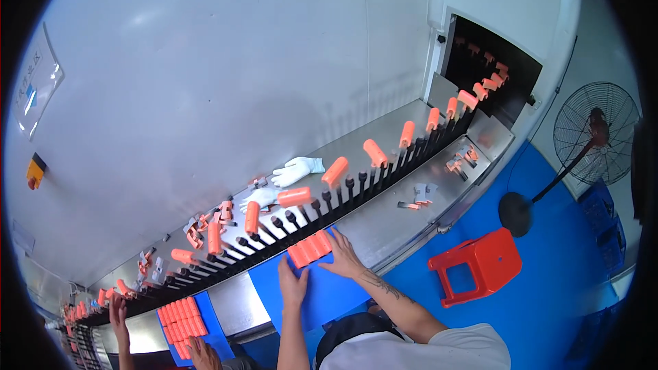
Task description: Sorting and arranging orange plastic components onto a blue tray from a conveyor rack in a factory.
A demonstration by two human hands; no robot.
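Several orange half-tube plastic pieces [312, 249] lie side by side in a compact block at the far edge of a blue board [329, 296]. My left hand [293, 284] is at the block's left end, fingers and thumb against it. At the opposite end, my right hand [345, 258] curls its fingers round the pieces, so the block sits between both hands. Beyond them runs a conveyor line of black upright pegs [349, 185], some topped with single orange pieces [335, 172].
At the left, a co-worker's hands [118, 310] are by the line and a second orange block [181, 322]. White gloves [297, 171] and metal clips [425, 193] lie on the steel ledges. A red stool [480, 266] and a floor fan [595, 127] stand at the right.
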